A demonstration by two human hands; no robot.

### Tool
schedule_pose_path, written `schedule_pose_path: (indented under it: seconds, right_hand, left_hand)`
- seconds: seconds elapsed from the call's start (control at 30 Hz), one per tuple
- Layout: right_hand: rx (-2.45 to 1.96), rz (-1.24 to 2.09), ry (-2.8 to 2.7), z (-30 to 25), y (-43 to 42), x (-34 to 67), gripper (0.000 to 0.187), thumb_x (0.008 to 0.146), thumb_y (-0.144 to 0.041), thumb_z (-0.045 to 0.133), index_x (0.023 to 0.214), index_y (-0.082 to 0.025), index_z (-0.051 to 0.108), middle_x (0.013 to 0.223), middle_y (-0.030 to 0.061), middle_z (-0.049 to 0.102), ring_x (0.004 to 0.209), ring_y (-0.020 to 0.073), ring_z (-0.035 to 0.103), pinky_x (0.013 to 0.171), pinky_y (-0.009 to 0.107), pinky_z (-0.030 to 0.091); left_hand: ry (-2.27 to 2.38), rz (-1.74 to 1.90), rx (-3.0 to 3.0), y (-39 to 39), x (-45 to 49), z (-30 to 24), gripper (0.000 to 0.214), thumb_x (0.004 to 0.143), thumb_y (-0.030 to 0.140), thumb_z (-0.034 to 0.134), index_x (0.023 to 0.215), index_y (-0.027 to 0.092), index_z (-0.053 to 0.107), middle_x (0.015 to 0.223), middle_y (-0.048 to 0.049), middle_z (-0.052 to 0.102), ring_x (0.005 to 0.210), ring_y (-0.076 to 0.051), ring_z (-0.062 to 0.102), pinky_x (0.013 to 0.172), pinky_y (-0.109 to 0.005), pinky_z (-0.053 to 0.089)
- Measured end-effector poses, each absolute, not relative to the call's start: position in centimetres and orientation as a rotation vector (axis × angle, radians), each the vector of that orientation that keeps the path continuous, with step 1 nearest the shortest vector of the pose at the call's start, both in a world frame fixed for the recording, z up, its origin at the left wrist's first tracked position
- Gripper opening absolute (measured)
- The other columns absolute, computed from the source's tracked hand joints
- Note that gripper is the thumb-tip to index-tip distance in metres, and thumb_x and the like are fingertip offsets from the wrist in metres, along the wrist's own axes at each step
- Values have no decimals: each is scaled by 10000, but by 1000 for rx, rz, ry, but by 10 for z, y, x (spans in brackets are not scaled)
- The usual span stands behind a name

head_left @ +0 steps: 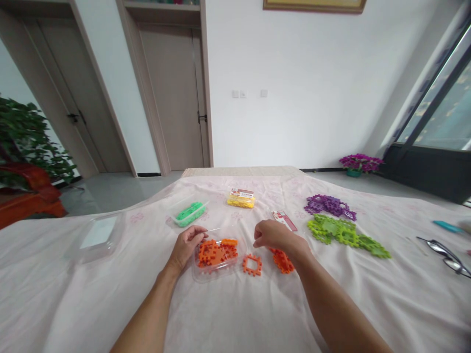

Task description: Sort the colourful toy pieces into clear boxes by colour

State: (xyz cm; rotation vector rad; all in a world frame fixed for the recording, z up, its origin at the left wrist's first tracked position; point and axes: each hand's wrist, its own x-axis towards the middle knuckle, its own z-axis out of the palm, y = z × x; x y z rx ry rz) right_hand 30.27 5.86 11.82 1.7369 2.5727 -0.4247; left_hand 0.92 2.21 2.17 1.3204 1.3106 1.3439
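Note:
In the head view, a clear plastic box (220, 269) holds orange interlocking pieces (217, 252). My left hand (187, 245) pinches the box's left rim between thumb and fingers. To the right of the box, one orange square frame piece (252, 265) with toothed edges lies flat on the cloth. My right hand (277, 236) hovers above and beyond that piece with its fingers curled together; whatever is between the fingertips is hidden. Partly covered by my right wrist is a small pile of orange pieces (282, 262).
On the cloth-covered table (228, 318) are a box of green pieces (190, 214), a box of yellow pieces (241, 199), a clear lidded container (98, 235), a printed card (285, 220), purple pieces (329, 206), lime-green pieces (346, 234) and eyeglasses (447, 255).

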Motion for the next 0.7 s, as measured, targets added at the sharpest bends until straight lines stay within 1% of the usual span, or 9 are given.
schedule_pose_path:
  seconds: [0.1,0.17,0.3,0.4,0.53,0.6,0.7]
  right_hand:
    - [1542,-458,2489,114,51,295,351,569,-417,838,867,-253,755,895,39,741,848,247,676,622,266,399]
    - [1468,-432,2479,111,47,288,367,557,-418,847,869,-249,753,888,41,740,858,259,679,637,274,416]
    - [1409,-364,2487,104,44,280,253,599,-302,812,836,-234,757,897,45,742,875,260,684,643,269,429]
    - [1401,-381,2487,102,47,284,224,617,-231,763,841,-227,759,886,45,744,837,241,687,612,255,410]
    - [1637,-255,2562,109,55,298,183,708,-164,650,864,-205,736,923,69,739,830,220,672,590,256,356]
    - [1792,-186,2606,117,57,303,170,754,-155,603,871,-206,714,918,65,733,812,202,659,586,258,336]
    - [1976,-154,2691,128,56,301,121,818,-231,593,893,-217,687,903,47,725,796,182,645,595,255,326]
  left_hand:
    - [1298,1351,1317,21,10,22,330,722,412,675,929,156,679,884,-80,739,841,-222,680,772,-310,497]
    - [1297,1356,1308,21,10,22,336,716,416,678,929,156,681,881,-81,738,854,-225,681,782,-314,500]
    - [1289,1364,1295,21,11,23,323,700,406,686,908,158,687,875,-80,737,871,-231,683,784,-318,508]
    - [1290,1365,1297,21,11,23,310,696,385,683,904,155,688,873,-80,735,876,-235,680,789,-324,508]
    - [1299,1350,1309,22,9,22,302,712,363,660,927,153,683,883,-80,736,870,-231,678,794,-322,498]
    - [1298,1339,1315,22,9,21,297,720,352,648,940,155,681,889,-76,738,865,-224,677,793,-318,493]
    - [1306,1330,1301,22,9,22,298,707,346,646,937,159,684,875,-70,739,847,-222,676,778,-315,491]
